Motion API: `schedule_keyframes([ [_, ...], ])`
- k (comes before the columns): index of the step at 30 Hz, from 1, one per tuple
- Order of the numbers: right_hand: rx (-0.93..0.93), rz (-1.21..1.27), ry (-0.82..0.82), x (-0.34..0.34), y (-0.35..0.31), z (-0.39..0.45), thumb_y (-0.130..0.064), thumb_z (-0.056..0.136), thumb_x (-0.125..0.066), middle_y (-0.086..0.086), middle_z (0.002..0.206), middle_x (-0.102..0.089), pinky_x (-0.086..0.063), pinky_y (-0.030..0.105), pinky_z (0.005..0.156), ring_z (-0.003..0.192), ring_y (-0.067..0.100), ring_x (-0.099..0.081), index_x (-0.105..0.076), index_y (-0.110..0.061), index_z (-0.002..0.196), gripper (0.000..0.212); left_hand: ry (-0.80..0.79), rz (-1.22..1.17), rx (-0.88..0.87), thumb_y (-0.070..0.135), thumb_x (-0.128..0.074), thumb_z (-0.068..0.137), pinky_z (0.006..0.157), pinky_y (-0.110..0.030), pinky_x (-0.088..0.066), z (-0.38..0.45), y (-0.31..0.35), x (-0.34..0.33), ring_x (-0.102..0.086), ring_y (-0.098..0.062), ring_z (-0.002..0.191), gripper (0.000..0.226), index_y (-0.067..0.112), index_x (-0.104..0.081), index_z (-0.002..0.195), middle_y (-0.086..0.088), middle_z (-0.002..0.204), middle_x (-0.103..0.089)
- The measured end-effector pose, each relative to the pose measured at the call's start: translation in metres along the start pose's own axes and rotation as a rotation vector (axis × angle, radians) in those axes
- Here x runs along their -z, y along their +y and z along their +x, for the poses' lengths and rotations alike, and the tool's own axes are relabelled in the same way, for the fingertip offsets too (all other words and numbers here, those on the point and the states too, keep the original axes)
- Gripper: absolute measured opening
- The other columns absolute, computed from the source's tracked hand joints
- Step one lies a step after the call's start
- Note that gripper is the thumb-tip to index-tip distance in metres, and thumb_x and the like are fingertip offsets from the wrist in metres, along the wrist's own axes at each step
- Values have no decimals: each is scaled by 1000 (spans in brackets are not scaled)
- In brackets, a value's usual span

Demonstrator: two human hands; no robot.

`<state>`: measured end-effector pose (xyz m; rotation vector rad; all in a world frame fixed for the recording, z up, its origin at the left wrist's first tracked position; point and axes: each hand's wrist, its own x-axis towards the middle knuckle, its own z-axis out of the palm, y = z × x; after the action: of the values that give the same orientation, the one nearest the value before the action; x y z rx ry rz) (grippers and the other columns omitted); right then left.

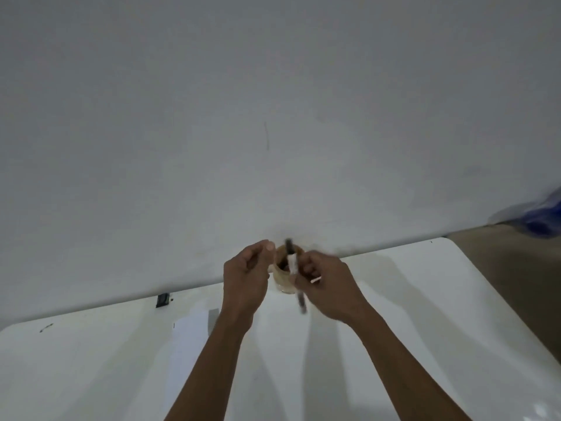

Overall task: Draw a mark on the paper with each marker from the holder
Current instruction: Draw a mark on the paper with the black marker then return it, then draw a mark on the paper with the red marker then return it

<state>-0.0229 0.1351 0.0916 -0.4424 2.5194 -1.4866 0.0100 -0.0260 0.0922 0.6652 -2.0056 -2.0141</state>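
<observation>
A tan, translucent holder (pixel 283 282) stands at the far edge of the white table, against the wall. My right hand (pixel 328 284) grips a marker (pixel 294 265) with a white barrel and dark ends, held nearly upright in front of the holder and blurred by motion. My left hand (pixel 247 276) is curled against the holder's left side, thumb near its rim; whether it grips the holder is unclear. A white sheet of paper (pixel 191 335) lies on the table to the left of my left forearm, hard to tell from the table surface.
The white table (pixel 425 299) ends at a rounded corner on the right, with brown floor beyond. A blue and clear plastic object (pixel 540 214) lies at the far right. A small black item (pixel 162 300) sits at the table's back edge. A grey wall rises behind.
</observation>
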Motion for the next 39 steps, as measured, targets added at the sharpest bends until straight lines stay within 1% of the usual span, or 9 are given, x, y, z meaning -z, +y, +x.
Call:
schedule_keyframes([
  [2, 25, 21, 187, 9, 5, 17, -17, 84, -78, -11, 72, -69, -48, 9, 62, 69, -2, -67, -59, -28, 86, 22, 81, 109, 3, 26, -72, 88, 87, -30, -56, 9, -10, -9, -69, -9, 96, 26, 21, -71, 113, 6, 104, -75],
  [4, 23, 117, 317, 15, 6, 32, -13, 86, -77, -9, 76, -72, -49, 6, 64, 73, -4, -69, -55, -26, 109, 34, 111, 309, -12, 21, -77, 82, 81, -25, -52, 14, -23, -16, -67, -9, 95, 43, 18, -64, 123, 3, 113, -70],
  [8, 32, 207, 401, 18, 16, 58, -6, 89, -73, 2, 90, -75, -50, 4, 71, 83, 5, -74, -33, -30, 145, 72, 7, 566, 30, 16, -86, 71, 86, -25, -46, 27, -51, -29, -58, -17, 108, 78, 16, -48, 138, -4, 135, -58],
  [12, 29, 181, 399, 10, 29, 70, -7, 91, -72, 7, 103, -74, -50, 3, 68, 82, 5, -73, -43, -26, 139, 59, -40, 559, 70, 21, -92, 63, 94, -28, -45, 36, -66, -33, -57, -22, 122, 94, 18, -42, 143, -2, 140, -55],
  [20, 86, -13, 352, -16, 55, 71, -11, 97, -66, 1, 98, -75, -45, -2, 75, 92, 15, -73, -68, -10, 119, 22, -54, 488, -64, 22, -89, 66, 79, -14, -44, 41, -78, -34, -61, -7, 99, 63, 44, -49, 109, 28, 101, -60],
  [25, 52, -90, 355, -21, 57, 73, -12, 94, -70, 10, 101, -80, -38, -9, 77, 84, 7, -64, -77, -4, 110, 19, -36, 479, -133, 22, -87, 69, 90, -29, -52, 41, -85, -34, -62, -10, 106, 60, 35, -54, 118, 21, 111, -62],
  [30, -8, -128, 320, -24, 58, 81, -11, 90, -75, 12, 92, -77, -35, -8, 75, 77, 11, -58, -81, -5, 99, 13, -31, 470, -131, 21, -87, 70, 88, -26, -48, 43, -88, -33, -61, -9, 105, 61, 31, -55, 121, 22, 112, -61],
  [35, -91, -157, 258, -28, 54, 80, -23, 97, -66, 11, 79, -75, -54, 26, 76, 69, 13, -56, -80, -5, 90, 24, -31, 463, -123, 22, -87, 70, 87, -21, -46, 44, -91, -33, -61, -9, 106, 63, 31, -55, 123, 20, 114, -62],
  [39, -199, -8, 320, -24, 47, 70, -32, 90, -75, 3, 88, -74, -44, -1, 68, 70, 9, -62, -73, -11, 109, 28, -28, 446, -136, 23, -88, 69, 88, -22, -48, 45, -92, -33, -62, -10, 105, 60, 31, -57, 120, 16, 115, -65],
])
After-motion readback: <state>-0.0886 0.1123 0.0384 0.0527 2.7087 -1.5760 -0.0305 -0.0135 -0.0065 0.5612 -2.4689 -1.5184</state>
